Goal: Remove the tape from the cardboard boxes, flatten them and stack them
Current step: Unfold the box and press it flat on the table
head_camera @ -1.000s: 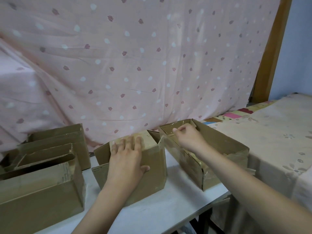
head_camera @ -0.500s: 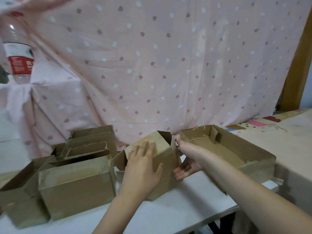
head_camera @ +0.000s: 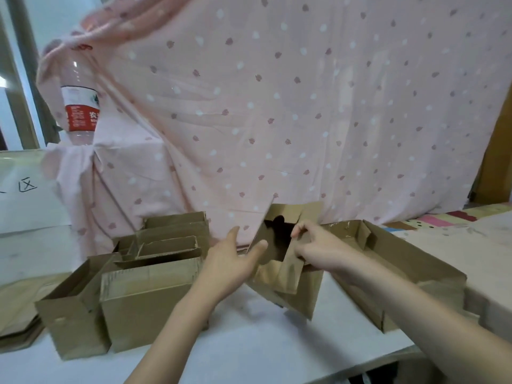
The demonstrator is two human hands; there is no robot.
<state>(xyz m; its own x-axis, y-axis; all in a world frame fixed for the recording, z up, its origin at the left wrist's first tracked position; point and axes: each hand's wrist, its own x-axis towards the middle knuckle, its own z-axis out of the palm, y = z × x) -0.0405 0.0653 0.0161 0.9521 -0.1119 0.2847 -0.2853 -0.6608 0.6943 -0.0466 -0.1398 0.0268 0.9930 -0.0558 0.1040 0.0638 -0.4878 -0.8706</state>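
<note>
I hold a small brown cardboard box [head_camera: 291, 284] tilted up over the white table [head_camera: 249, 347], its open mouth facing me. My left hand [head_camera: 232, 259] grips its left wall, thumb inside the opening. My right hand [head_camera: 318, 248] pinches a flap at the box's right side. A longer open box [head_camera: 410, 261] lies just right of it, under my right forearm. Several open boxes [head_camera: 144, 295] stand grouped at the left.
A pink dotted cloth [head_camera: 277, 120] hangs close behind the boxes. A water bottle [head_camera: 80, 106] stands on a draped block at the back left. Flattened cardboard [head_camera: 16, 322] lies at the table's left edge. A cloth-covered surface [head_camera: 471, 245] adjoins on the right.
The middle box has been lifted and tipped so its opening faces me. My left hand slid from its top to its left wall; my right hand moved onto its flap. The view has panned left.
</note>
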